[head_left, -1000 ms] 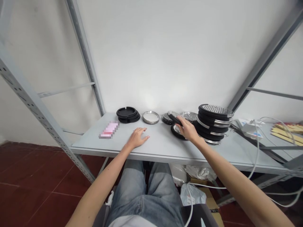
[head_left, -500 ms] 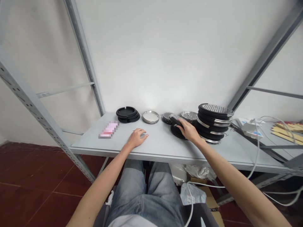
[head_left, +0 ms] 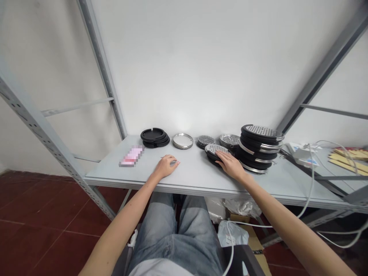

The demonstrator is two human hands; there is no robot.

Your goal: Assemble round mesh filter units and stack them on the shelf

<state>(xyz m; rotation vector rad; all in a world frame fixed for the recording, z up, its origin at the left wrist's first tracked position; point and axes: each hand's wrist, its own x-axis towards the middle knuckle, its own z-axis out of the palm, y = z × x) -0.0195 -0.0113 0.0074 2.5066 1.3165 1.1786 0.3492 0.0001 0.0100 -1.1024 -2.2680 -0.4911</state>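
My right hand (head_left: 232, 164) lies palm down on the grey shelf table (head_left: 195, 174), its fingertips resting on a black disc with a perforated metal top (head_left: 214, 150). That disc lies flat on another black disc. Just right of it stands a tall stack of similar black and silver discs (head_left: 260, 147). My left hand (head_left: 166, 166) rests palm down on the table, fingers loosely spread over a small thin metal piece (head_left: 174, 163); it grips nothing that I can see.
Along the wall lie a stack of black rings (head_left: 154, 137), silver rings (head_left: 183, 140), a mesh disc (head_left: 205, 141) and a perforated metal dish (head_left: 230, 139). A pink blurred item (head_left: 131, 156) is at the left. Cables, papers and wooden strips (head_left: 349, 155) crowd the right.
My right hand held the perforated black disc tilted up; it has since laid it flat on the disc below. My left hand stayed nearly still.
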